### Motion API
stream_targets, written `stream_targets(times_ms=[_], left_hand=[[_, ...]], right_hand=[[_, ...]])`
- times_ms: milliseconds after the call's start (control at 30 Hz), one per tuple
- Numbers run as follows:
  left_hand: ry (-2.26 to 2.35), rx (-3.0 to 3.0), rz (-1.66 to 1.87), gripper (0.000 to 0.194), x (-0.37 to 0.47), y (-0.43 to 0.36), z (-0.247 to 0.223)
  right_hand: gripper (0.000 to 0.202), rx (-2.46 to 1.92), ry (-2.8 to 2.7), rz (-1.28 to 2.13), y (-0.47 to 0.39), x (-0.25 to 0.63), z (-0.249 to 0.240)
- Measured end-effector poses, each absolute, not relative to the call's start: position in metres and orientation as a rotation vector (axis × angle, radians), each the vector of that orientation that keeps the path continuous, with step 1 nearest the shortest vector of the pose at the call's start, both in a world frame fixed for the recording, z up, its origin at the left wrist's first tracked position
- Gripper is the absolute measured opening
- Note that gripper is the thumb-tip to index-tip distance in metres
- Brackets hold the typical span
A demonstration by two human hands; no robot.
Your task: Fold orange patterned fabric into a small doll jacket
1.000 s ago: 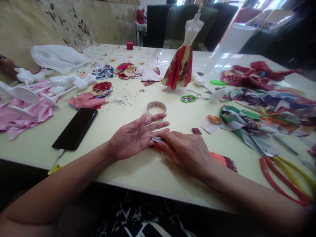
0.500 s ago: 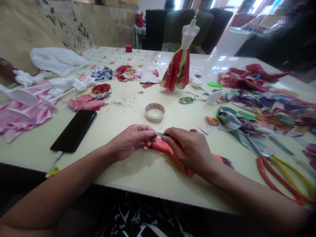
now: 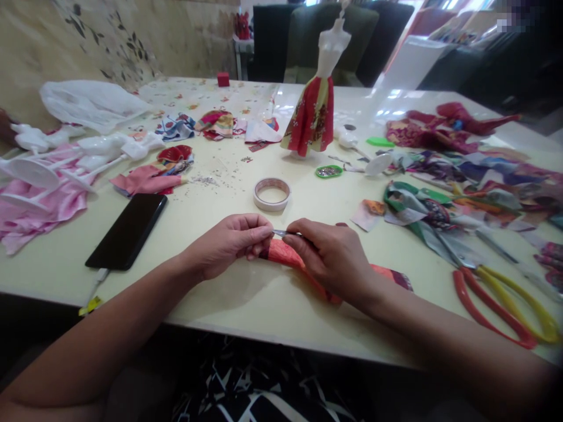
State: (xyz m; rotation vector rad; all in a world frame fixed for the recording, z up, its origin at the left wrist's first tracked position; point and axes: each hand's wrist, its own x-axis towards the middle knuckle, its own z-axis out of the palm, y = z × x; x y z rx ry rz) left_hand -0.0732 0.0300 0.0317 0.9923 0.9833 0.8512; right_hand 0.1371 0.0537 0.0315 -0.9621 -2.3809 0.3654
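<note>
Near the table's front edge, my left hand and my right hand meet over a strip of red patterned fabric. Both pinch the strip's top edge, where a pale grey sliver shows between the fingertips. The fabric runs from under my left fingers to the right behind my right wrist, ending at a dark hem. A roll of tape lies just beyond my hands. A small white mannequin in a red and yellow skirt stands farther back.
A black phone with a cable lies at the front left. White mannequin stands on pink cloth fill the left. Piles of colourful fabric scraps and red and yellow scissors lie at the right. A green lid sits mid-table.
A second ago my left hand lay flat and open on the table; it has since closed on the fabric's edge, and both hands lifted that edge slightly off the table.
</note>
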Motion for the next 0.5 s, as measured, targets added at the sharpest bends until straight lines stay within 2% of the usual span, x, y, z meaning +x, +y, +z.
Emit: stream_targets(times_ms=[267, 500], left_hand=[[1.116, 1.096, 0.784, 0.020, -0.075, 0.027, 0.034], [1.064, 1.194, 0.756, 0.013, -0.101, 0.042, -0.005]], right_hand=[[0.028, -1.053, -2.458, 0.399, 0.053, 0.135, 0.035], [0.030, -1.130, -2.519, 0.504, 0.056, 0.137, 0.041]])
